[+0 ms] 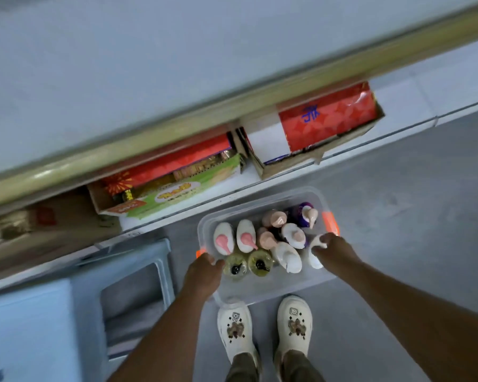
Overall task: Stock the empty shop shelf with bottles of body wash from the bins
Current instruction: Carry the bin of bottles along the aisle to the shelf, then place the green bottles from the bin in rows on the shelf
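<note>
A clear plastic bin [262, 292] with orange latches is sitting on the grey floor [414, 216], just in front of the lowest shelf [226, 186] and directly ahead of the person's two white clogs [236, 333].

Bottle count inside the bin, by what is showing from above:
- Two white bottles with pink pumps [223, 242], at the bin's left end.
- Two yellow-green bottles with black caps [235, 267], along the near edge.
- Two peach-capped bottles [273, 219], towards the middle.
- Three white bottles with white pumps [287, 256], at centre and right.
- One purple bottle [305, 215] with a pale pump, at the far right corner.

That is making ten visible; labels on all bottles are too blurred to read.

The left hand [203, 274] is gripping the bin's near left rim, fingers curled over it. The right hand [333, 250] is closing its grip round one of the white bottles at the bin's right end.

On the lowest shelf, two open cardboard cartons [287, 168] are standing side by side. The right one is holding a red package [329, 117] bearing blue handwriting, not legible. The left one is holding red and green packets with unreadable print.

A pale blue step stool [89, 307] is standing on the floor at the left.
</note>
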`<state>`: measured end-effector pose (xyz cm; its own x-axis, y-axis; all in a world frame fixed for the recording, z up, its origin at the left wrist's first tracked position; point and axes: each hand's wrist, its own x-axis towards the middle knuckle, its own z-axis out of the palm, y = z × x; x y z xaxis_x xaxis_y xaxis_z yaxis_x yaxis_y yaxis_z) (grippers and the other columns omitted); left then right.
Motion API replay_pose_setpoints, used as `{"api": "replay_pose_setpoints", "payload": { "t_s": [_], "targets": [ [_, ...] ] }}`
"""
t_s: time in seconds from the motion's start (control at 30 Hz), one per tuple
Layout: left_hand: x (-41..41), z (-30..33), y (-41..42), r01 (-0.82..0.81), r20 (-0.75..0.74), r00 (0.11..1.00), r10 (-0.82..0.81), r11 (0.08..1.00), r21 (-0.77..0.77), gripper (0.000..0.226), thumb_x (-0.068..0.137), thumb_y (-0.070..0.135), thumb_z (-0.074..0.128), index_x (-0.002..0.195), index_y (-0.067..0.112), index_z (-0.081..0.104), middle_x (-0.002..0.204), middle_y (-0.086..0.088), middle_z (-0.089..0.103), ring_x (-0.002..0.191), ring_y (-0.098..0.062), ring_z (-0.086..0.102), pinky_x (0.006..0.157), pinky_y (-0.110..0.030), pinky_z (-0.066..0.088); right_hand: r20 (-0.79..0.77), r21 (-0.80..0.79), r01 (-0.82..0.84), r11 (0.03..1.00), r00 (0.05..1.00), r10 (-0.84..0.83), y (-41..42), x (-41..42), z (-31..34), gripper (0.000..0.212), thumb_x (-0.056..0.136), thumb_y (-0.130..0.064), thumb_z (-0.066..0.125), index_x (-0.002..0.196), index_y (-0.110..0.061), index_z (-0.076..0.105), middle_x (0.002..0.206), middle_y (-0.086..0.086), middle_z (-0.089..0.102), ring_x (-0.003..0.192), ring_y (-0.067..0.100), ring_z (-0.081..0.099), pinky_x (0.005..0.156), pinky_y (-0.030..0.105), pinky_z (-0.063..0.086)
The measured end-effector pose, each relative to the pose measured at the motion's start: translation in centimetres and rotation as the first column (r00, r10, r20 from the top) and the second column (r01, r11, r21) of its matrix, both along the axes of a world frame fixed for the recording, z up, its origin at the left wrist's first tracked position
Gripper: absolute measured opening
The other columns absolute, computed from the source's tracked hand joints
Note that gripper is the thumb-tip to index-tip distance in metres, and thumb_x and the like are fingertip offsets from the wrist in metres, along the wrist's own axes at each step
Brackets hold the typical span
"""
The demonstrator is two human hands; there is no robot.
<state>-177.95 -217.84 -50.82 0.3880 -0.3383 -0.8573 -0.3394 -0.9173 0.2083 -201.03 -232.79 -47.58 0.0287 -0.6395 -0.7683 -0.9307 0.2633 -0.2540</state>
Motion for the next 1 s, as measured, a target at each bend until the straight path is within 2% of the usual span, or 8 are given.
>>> {"api": "replay_pose_setpoints", "payload": {
  "t_s": [0.07,0.17,0.3,0.5,0.63,0.7,0.83,1.0],
  "targets": [
    [-0.4,4.6,-0.2,0.010,0.002,1.000,-0.010,0.999,-0.041,0.039,0.098,0.036,0.046,0.116,0.007,0.063,0.119,-0.016,0.066,0.109,-0.030,0.061,0.088,-0.031,0.045,0.049,0.029,-0.076,0.997,0.996,0.075,1.5,0.9,4.2,0.010,0.093,-0.015,0.052,0.102,-0.012,0.057,0.098,0.009,0.061,0.079,0.019,0.057,0.063,0.022,0.040],
    [-0.8,12.5,-0.5,0.089,0.052,0.995,-0.082,0.983,-0.159,0.033,0.099,0.034,0.046,0.117,0.010,0.060,0.119,-0.013,0.065,0.111,-0.027,0.059,0.086,-0.028,0.040,0.122,-0.017,-0.200,0.980,0.972,0.201,3.5,1.8,10.3,0.025,0.093,-0.015,0.053,0.114,-0.003,0.060,0.111,0.014,0.062,0.102,0.027,0.058,0.077,0.025,0.036],
    [-0.2,22.4,1.4,0.180,0.146,0.980,-0.138,0.926,-0.332,0.019,0.098,0.037,0.048,0.101,0.019,0.053,0.115,-0.006,0.062,0.096,-0.019,0.055,0.076,-0.029,0.037,0.167,-0.123,-0.304,0.945,0.932,0.322,5.5,3.2,19.3,0.018,0.094,-0.020,0.052,0.108,-0.011,0.058,0.100,0.004,0.056,0.104,0.026,0.058,0.084,0.027,0.039],
    [-0.7,35.3,7.3,0.289,0.348,0.929,-0.125,0.831,-0.475,0.042,0.098,0.043,0.047,0.136,0.024,0.048,0.135,0.002,0.052,0.123,-0.017,0.049,0.097,-0.033,0.043,0.166,-0.309,-0.489,0.816,0.817,0.552,8.1,4.6,31.7,0.035,0.093,-0.037,0.046,0.124,-0.024,0.051,0.125,-0.003,0.056,0.112,0.020,0.056,0.089,0.034,0.045],
    [-2.5,42.8,11.1,0.295,0.523,0.852,0.024,0.803,-0.518,0.053,0.094,0.056,0.039,0.137,0.026,0.047,0.136,0.004,0.051,0.123,-0.019,0.050,0.097,-0.036,0.045,0.102,-0.548,-0.573,0.609,0.677,0.729,10.4,4.7,39.7,0.039,0.097,-0.038,0.045,0.134,-0.025,0.044,0.134,-0.004,0.050,0.117,0.018,0.053,0.092,0.036,0.046],
    [-3.5,47.0,13.1,0.345,0.621,0.779,0.092,0.763,-0.546,0.062,0.088,0.061,0.030,0.133,0.025,0.052,0.129,0.002,0.056,0.116,-0.024,0.055,0.089,-0.040,0.051,0.044,-0.697,-0.559,0.449,0.592,0.805,12.0,4.4,43.8,0.038,0.098,-0.038,0.045,0.134,-0.025,0.046,0.127,-0.005,0.055,0.111,0.018,0.057,0.083,0.033,0.049],
    [-5.3,54.2,17.7,0.417,0.766,0.565,0.308,0.695,-0.586,0.049,0.092,0.049,0.041,0.128,0.019,0.056,0.118,-0.003,0.061,0.104,-0.028,0.060,0.084,-0.042,0.050,-0.024,-0.885,-0.436,0.166,0.399,0.917,15.3,3.7,50.8,0.037,0.091,-0.038,0.048,0.121,-0.020,0.060,0.107,-0.002,0.067,0.089,0.018,0.067,0.061,0.026,0.050],
    [-6.3,60.4,24.8,0.368,0.706,0.435,0.559,0.605,-0.706,0.048,0.096,0.045,0.047,0.136,0.019,0.048,0.127,0.000,0.053,0.114,-0.018,0.048,0.087,-0.036,0.045,-0.029,-0.936,-0.351,0.033,0.168,0.985,19.5,6.0,55.3,0.045,0.093,-0.033,0.058,0.135,-0.020,0.048,0.128,-0.001,0.054,0.107,0.019,0.057,0.079,0.030,0.047]
  ]
}}
